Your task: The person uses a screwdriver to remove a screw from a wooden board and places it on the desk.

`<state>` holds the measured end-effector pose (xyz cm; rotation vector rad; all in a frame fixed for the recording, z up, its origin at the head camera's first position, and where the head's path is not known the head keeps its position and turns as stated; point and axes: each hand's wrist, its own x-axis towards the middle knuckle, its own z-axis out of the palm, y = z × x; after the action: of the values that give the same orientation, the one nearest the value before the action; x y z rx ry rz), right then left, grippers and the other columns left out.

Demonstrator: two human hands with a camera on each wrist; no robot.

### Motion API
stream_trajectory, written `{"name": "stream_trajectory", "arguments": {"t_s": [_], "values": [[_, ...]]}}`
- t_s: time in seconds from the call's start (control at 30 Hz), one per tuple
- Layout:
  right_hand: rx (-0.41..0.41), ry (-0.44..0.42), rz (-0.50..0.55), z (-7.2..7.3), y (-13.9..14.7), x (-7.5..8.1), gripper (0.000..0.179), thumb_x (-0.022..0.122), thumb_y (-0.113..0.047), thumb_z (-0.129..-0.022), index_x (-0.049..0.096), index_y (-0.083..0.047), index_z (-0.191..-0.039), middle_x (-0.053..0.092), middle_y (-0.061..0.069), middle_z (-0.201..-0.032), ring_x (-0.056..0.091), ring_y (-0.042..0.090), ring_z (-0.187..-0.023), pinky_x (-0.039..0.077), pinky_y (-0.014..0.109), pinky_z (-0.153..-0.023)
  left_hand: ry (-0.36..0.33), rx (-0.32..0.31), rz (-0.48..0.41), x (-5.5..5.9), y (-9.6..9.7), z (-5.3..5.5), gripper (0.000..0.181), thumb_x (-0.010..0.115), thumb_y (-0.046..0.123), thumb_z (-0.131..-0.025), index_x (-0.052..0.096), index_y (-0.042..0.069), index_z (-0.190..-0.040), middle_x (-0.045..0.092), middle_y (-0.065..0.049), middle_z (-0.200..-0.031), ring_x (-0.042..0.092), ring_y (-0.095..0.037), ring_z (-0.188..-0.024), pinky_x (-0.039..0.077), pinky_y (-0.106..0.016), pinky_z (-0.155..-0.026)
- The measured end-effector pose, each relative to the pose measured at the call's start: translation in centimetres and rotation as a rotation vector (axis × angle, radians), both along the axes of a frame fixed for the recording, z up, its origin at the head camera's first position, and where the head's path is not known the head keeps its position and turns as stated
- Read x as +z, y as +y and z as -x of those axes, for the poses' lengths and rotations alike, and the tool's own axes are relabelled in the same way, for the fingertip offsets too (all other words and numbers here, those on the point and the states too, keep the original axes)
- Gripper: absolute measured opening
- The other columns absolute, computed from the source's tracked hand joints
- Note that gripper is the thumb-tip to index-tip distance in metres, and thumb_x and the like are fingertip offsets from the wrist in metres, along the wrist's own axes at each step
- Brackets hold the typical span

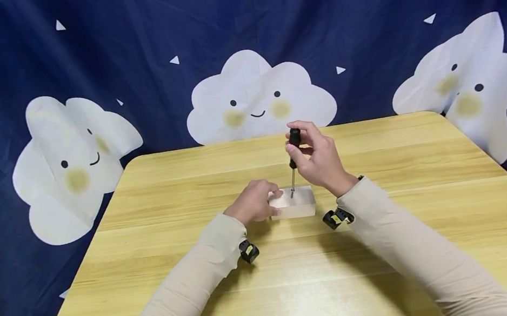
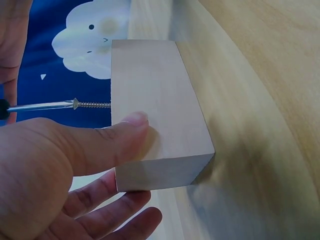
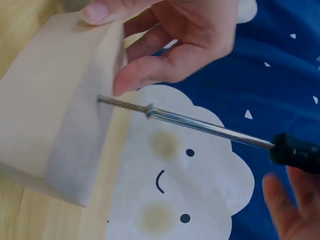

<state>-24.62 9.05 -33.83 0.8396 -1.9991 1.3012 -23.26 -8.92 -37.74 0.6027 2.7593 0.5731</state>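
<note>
A pale wooden block [image 1: 298, 210] lies on the table, its left end gripped by my left hand [image 1: 253, 201], thumb on the near side and fingers on the top and far side. A screw [image 2: 94, 105] stands out of the block's top face, its tip at the wood and much of its thread showing. The screwdriver [image 3: 210, 129] has its tip at the screw's head, shaft nearly in line with it. Above the block, my right hand [image 1: 318, 156] holds the screwdriver's black handle [image 1: 295, 138] between thumb and fingers.
The block stands mid-table on a light wood-grain table [image 1: 279, 296]. Behind the far edge hangs a dark blue curtain [image 1: 140, 27] with white smiling clouds. A small black camera sits on each wrist, the right one [image 1: 338, 218] beside the block.
</note>
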Motion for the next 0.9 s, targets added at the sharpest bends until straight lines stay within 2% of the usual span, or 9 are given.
{"name": "stream_trajectory", "arguments": {"t_s": [0.13, 0.23, 0.5, 0.63, 0.9], "values": [[-0.122, 0.059, 0.016, -0.01, -0.41, -0.22, 0.050, 0.083, -0.006, -0.076, 0.059, 0.000, -0.119, 0.056, 0.016, -0.088, 0.061, 0.026, -0.077, 0.058, 0.027, -0.059, -0.001, -0.008, 0.000, -0.10, -0.08, 0.01, 0.042, 0.082, 0.016, -0.079, 0.068, 0.009, -0.118, 0.063, -0.005, -0.126, 0.053, -0.024, -0.120, 0.041, -0.037, -0.105], [-0.164, 0.091, 0.026, 0.03, -0.65, -0.14, 0.049, 0.085, -0.005, -0.073, 0.062, 0.000, -0.116, 0.055, 0.016, -0.085, 0.062, 0.025, -0.072, 0.056, 0.022, -0.055, 0.002, -0.013, -0.003, -0.13, -0.08, 0.04, 0.042, 0.082, 0.015, -0.079, 0.068, 0.009, -0.119, 0.063, -0.005, -0.126, 0.053, -0.025, -0.121, 0.040, -0.037, -0.105], [-0.104, 0.046, 0.027, -0.11, -0.63, 0.36, 0.041, 0.074, 0.005, -0.081, 0.059, 0.002, -0.119, 0.060, 0.018, -0.088, 0.067, 0.027, -0.073, 0.059, 0.033, -0.059, 0.008, -0.004, -0.013, -0.06, -0.12, 0.14, 0.041, 0.082, 0.015, -0.079, 0.069, 0.008, -0.116, 0.064, -0.007, -0.124, 0.055, -0.024, -0.115, 0.042, -0.037, -0.103], [-0.063, 0.027, 0.017, -0.12, -0.52, 0.50, 0.039, 0.069, 0.007, -0.084, 0.056, 0.003, -0.121, 0.062, 0.019, -0.087, 0.068, 0.029, -0.074, 0.059, 0.035, -0.061, 0.010, -0.003, -0.011, -0.06, -0.11, 0.15, 0.040, 0.082, 0.015, -0.078, 0.069, 0.008, -0.116, 0.064, -0.008, -0.124, 0.056, -0.023, -0.111, 0.043, -0.038, -0.102], [-0.012, 0.040, 0.010, 0.05, -0.49, 0.29, 0.037, 0.065, 0.005, -0.089, 0.052, 0.005, -0.124, 0.065, 0.021, -0.092, 0.070, 0.031, -0.079, 0.059, 0.035, -0.063, 0.031, -0.021, -0.008, -0.12, -0.11, 0.19, 0.039, 0.083, 0.015, -0.078, 0.069, 0.008, -0.114, 0.064, -0.008, -0.123, 0.056, -0.024, -0.114, 0.042, -0.038, -0.103]]}}
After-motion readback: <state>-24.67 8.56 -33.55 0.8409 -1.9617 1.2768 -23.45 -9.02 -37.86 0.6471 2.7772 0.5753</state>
